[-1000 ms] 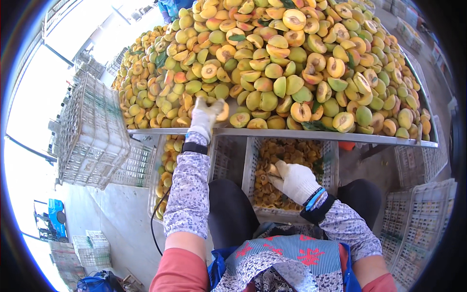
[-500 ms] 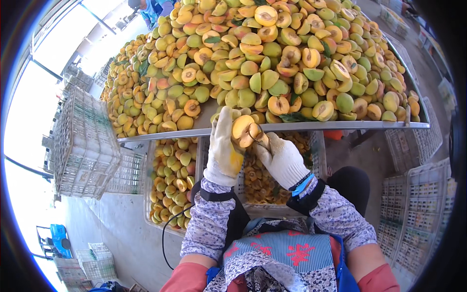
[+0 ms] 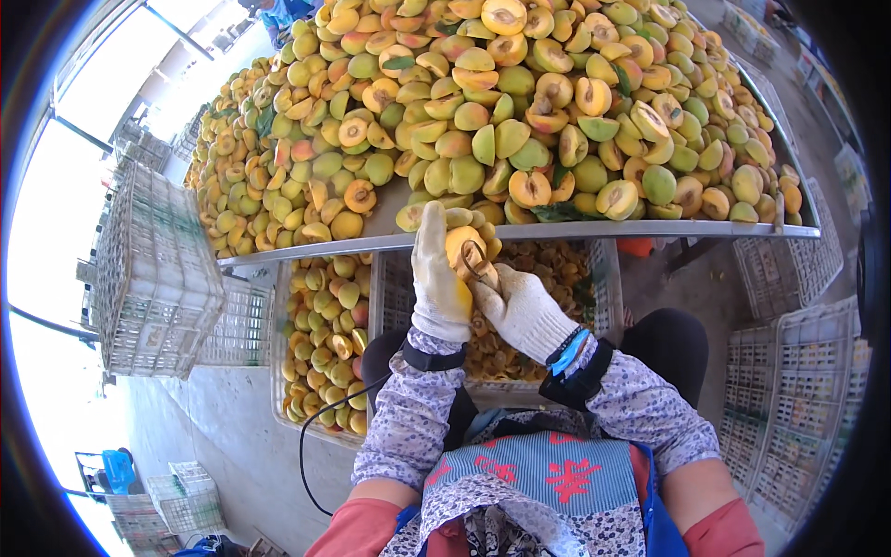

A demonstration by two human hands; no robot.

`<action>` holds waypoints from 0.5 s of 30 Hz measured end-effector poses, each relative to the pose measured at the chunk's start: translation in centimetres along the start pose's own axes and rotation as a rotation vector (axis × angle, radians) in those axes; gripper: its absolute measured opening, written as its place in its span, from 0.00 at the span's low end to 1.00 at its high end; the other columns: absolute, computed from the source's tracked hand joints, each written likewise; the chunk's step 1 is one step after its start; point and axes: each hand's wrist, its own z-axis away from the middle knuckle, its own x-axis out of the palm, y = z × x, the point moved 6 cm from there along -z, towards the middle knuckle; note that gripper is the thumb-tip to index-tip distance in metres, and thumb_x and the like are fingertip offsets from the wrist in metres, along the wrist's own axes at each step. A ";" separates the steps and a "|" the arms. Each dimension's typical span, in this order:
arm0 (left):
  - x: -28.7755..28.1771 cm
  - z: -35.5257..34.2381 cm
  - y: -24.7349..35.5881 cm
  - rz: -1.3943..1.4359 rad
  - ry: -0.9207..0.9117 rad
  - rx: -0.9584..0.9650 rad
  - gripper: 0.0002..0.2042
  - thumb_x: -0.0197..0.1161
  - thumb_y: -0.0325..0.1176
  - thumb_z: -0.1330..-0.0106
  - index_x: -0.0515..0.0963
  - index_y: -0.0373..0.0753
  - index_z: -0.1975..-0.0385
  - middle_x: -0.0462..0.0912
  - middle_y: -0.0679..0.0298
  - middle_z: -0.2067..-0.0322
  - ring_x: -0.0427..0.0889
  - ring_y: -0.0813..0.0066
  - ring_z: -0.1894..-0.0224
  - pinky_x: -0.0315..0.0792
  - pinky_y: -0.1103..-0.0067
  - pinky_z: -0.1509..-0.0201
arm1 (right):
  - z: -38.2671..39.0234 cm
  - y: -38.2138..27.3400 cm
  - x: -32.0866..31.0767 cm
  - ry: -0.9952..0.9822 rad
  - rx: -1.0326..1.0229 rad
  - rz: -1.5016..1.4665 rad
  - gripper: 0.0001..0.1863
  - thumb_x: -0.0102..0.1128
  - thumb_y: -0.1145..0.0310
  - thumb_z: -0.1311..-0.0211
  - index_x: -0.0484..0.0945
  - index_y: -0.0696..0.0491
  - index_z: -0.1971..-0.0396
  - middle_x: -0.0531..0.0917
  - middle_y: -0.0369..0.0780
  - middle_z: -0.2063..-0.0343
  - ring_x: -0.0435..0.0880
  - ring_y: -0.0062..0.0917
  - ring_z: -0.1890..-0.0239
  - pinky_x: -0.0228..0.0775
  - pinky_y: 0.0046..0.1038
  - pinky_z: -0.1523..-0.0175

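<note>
**Left hand (image 3: 438, 290) back from the pile (image 3: 510, 139), right hand (image 3: 531, 316) up from the scrap crate (image 3: 608, 288)**

Since a second ago, both gloved hands have met just below the front edge of the metal tray (image 3: 390, 209). From my end, the left one grasps a cut fruit half (image 3: 457, 245); the right one is clenched around what looks like a small looped tool (image 3: 478, 262), set against the half's cut face. I judge this half partly worked, its middle not yet out. Brown-yellow scraps (image 3: 506, 357) below suggest many already done, but the big pile says plenty is left. The left crate (image 3: 279, 353) is well filled with fruit, though I can't tell how much of it is finished. The glove hides the tool's handle, and I can't tell whether the halves behind the left fingers are held or lying loose. The pile's top is cut off.
</note>
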 end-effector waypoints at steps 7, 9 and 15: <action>0.2 0.2 1.1 -0.271 -0.073 0.002 0.25 0.53 0.54 0.24 0.79 0.33 0.62 0.83 0.56 0.70 0.84 0.66 0.72 0.81 0.73 0.67 | 0.7 1.1 1.3 -0.091 0.013 -0.122 0.22 0.53 0.54 0.26 0.79 0.62 0.58 0.84 0.56 0.68 0.84 0.52 0.63 0.76 0.42 0.57; 0.4 0.5 1.1 -0.303 -0.071 0.003 0.25 0.53 0.54 0.24 0.79 0.32 0.64 0.83 0.56 0.72 0.83 0.67 0.74 0.81 0.74 0.68 | 0.8 1.1 1.7 -0.155 0.007 -0.239 0.22 0.52 0.55 0.25 0.79 0.63 0.58 0.85 0.55 0.68 0.84 0.50 0.64 0.76 0.41 0.56; 0.4 -0.3 0.6 -0.366 -0.203 -0.062 0.26 0.53 0.53 0.23 0.80 0.32 0.70 0.83 0.57 0.74 0.83 0.70 0.76 0.80 0.76 0.70 | 2.4 -0.1 0.8 -0.444 0.421 -0.524 0.27 0.46 0.45 0.22 0.77 0.57 0.64 0.77 0.38 0.82 0.74 0.24 0.83 0.66 0.28 0.77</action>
